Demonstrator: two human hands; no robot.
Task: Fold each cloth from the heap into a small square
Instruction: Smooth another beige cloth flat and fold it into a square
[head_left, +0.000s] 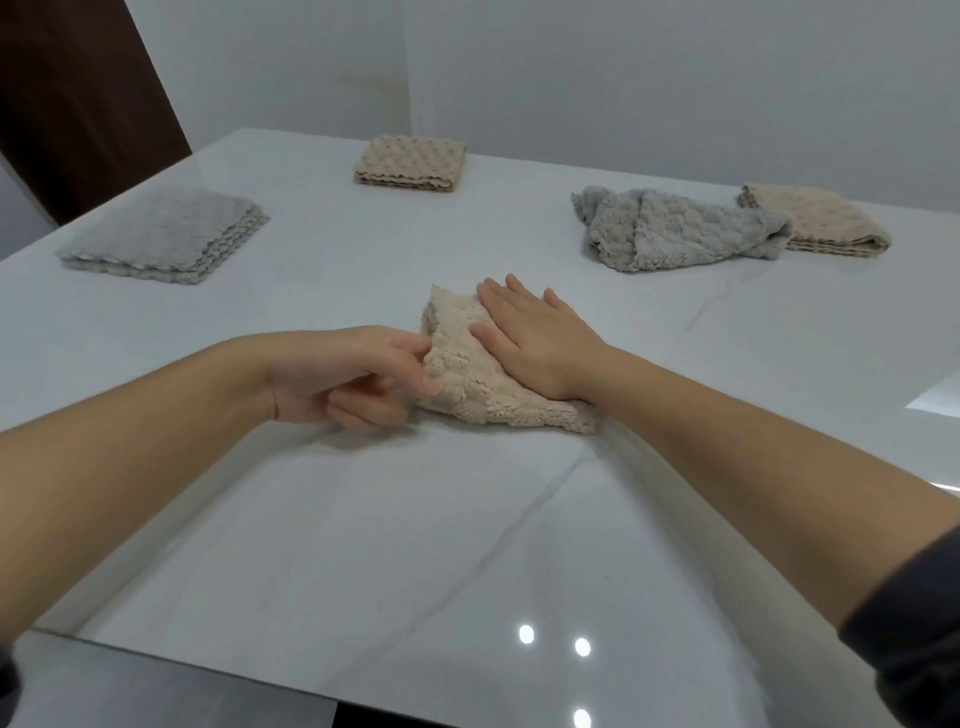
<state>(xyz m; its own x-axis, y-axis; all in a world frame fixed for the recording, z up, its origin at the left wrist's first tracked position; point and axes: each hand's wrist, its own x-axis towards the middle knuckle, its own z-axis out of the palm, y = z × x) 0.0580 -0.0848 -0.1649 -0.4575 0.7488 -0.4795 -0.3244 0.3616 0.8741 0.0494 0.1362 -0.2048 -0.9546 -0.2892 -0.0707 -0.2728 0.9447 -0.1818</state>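
A beige fluffy cloth (470, 384) lies partly folded in the middle of the white table (363, 545). My right hand (535, 338) rests flat on top of it, fingers spread, pressing it down. My left hand (353, 376) pinches the cloth's left edge between thumb and fingers. To the right, a crumpled grey cloth (675, 231) lies unfolded, touching a beige cloth (821, 221) folded loosely behind it.
A folded grey square (166, 236) sits at the left and a folded beige square (410, 163) at the far middle. A dark door (78, 93) stands behind the table's left corner. The table's near edge runs along the bottom.
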